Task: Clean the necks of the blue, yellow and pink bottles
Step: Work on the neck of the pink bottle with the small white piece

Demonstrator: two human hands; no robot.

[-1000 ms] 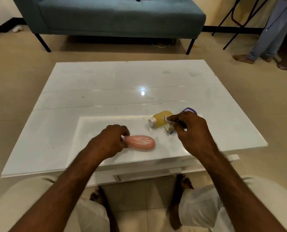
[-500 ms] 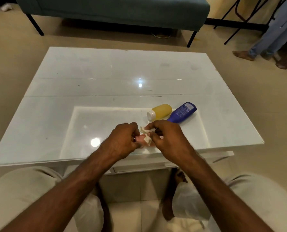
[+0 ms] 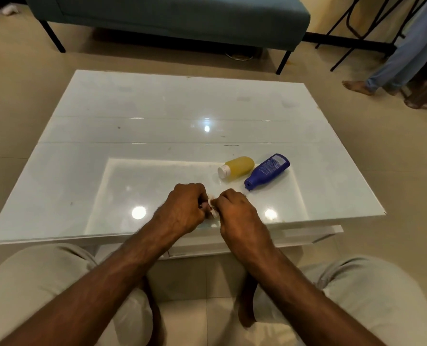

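My left hand [image 3: 182, 212] is closed around the pink bottle [image 3: 203, 205], of which only a sliver shows between my fingers. My right hand [image 3: 237, 213] pinches a small white tissue [image 3: 213, 213] against the bottle's end, just above the near edge of the white glass table [image 3: 157, 116]. The yellow bottle [image 3: 237, 168] with a white cap lies on its side to the right and beyond my hands. The blue bottle [image 3: 267, 174] lies beside it, cap pointing toward me.
A teal sofa [image 3: 172, 16] stands beyond the table. Another person's legs and bare feet [image 3: 357, 87] are at the far right, near black metal stand legs [image 3: 352, 26]. My knees sit under the table's near edge.
My left hand lifted the pink bottle off the table and closed round it. My right hand left the yellow and blue bottles and brought the tissue over to the pink bottle.
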